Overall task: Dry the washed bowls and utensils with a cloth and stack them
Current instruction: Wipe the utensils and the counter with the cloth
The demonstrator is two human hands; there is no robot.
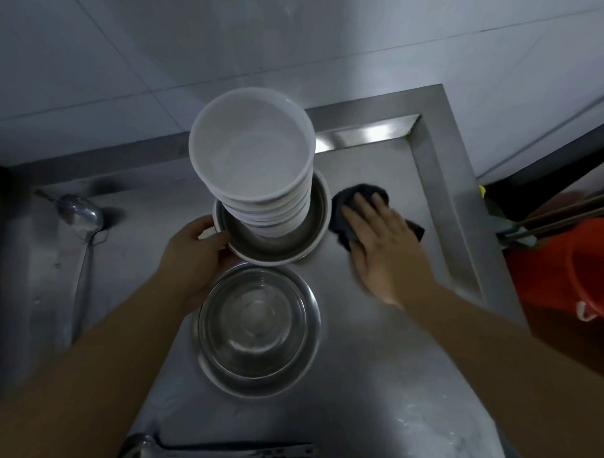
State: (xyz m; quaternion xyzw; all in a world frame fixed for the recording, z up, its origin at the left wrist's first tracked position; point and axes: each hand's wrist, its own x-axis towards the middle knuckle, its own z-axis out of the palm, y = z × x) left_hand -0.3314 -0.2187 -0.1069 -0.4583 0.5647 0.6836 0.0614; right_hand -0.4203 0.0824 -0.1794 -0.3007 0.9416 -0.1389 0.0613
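- I can read no text, label, brand, number or sign anywhere in this view.
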